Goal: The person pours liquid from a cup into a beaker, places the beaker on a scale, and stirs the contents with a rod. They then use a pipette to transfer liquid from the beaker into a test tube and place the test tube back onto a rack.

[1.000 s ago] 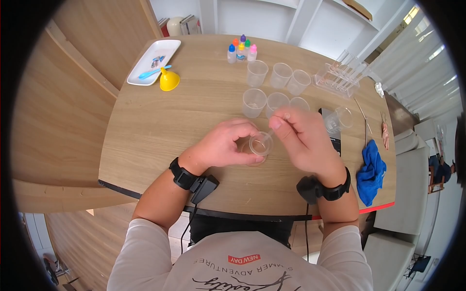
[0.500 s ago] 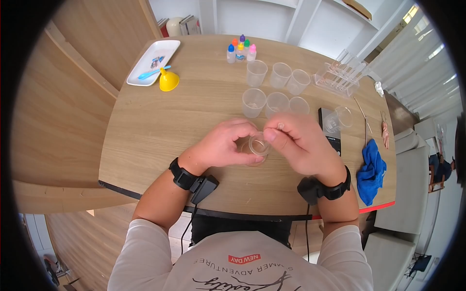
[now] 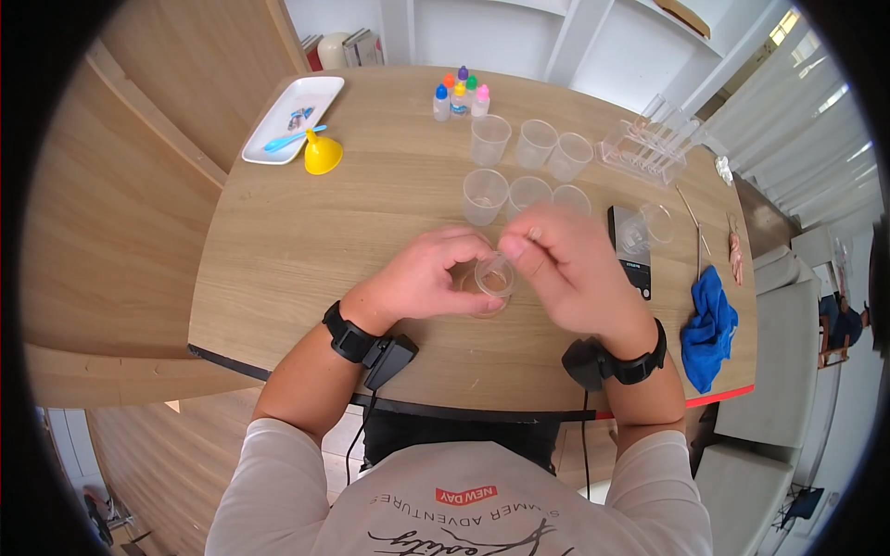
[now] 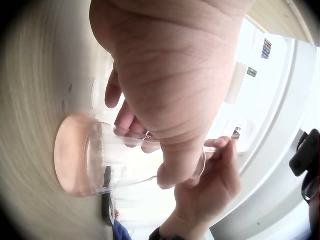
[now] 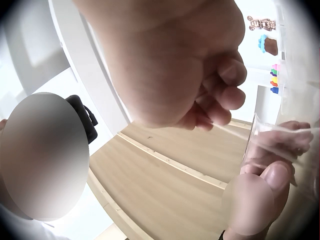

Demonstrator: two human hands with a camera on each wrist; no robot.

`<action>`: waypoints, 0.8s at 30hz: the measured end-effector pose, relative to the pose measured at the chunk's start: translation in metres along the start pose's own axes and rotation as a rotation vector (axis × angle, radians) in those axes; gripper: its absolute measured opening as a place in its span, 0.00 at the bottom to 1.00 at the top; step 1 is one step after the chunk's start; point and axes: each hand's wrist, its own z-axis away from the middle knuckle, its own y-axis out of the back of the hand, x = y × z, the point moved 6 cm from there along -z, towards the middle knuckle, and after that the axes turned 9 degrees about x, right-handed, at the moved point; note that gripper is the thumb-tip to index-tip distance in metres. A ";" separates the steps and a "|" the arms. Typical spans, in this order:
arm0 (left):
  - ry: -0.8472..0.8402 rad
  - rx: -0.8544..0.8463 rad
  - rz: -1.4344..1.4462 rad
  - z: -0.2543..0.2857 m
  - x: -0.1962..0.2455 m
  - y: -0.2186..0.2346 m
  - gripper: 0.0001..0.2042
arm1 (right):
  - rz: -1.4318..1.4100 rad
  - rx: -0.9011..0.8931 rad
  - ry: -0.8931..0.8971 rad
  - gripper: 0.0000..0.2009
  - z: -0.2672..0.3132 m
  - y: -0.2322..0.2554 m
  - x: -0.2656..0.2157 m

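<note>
Holding a clear cup (image 3: 494,277), left hand (image 3: 428,278) grips it; right hand (image 3: 567,269) pinches a thin stick (image 5: 231,129)

A wooden table (image 3: 278,250) is carrying a white tray (image 3: 292,116) and yellow funnel (image 3: 323,153) at far left, dropper bottles (image 3: 461,95) and clear cups (image 3: 519,167) far centre, a tube rack (image 3: 649,148) far right, and a blue cloth (image 3: 709,334) lying near right.
</note>
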 end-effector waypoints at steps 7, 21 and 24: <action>0.003 0.002 -0.031 0.000 0.003 0.002 0.18 | 0.001 -0.073 -0.213 0.04 0.003 0.004 0.007; -0.003 0.009 -0.022 -0.001 0.003 0.001 0.18 | -0.023 -0.062 0.032 0.04 0.001 -0.002 0.002; -0.005 0.015 -0.019 -0.001 0.005 0.002 0.18 | -0.067 -0.099 -0.145 0.04 0.004 0.002 0.007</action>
